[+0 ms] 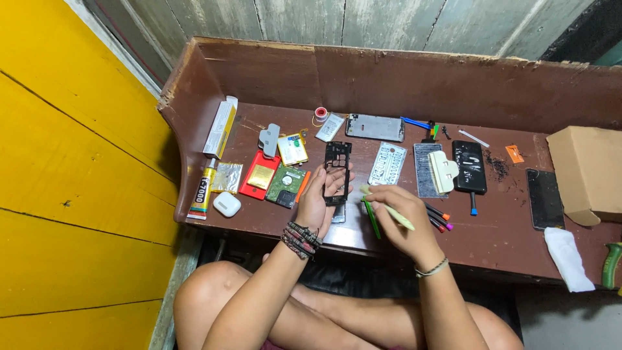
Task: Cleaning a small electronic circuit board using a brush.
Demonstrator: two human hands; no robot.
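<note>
A black rectangular plastic phone frame (337,172) with open cut-outs is being held upright above the near part of the dark brown wooden table (492,236). It is being gripped at its lower end by the left hand (315,206), whose fingers are curled around its edge. A pale yellow-green slim plastic pry tool (389,209) is being pinched in the right hand (398,220), its tip being pointed toward the lower right side of the frame. A green stick-shaped tool (372,220) is also being held under the same hand, angled downward.

Near the left hand, a green bare circuit board (285,185) is lying beside a red flat phone back cover (258,174), and a white rounded earbud case (227,204) is resting near the table's left edge. Behind the frame, a light grey phone keypad panel (387,163) is lying flat. To the right, a black smartphone (470,166) and a brown cardboard box (588,172) are sitting well apart from the hands.
</note>
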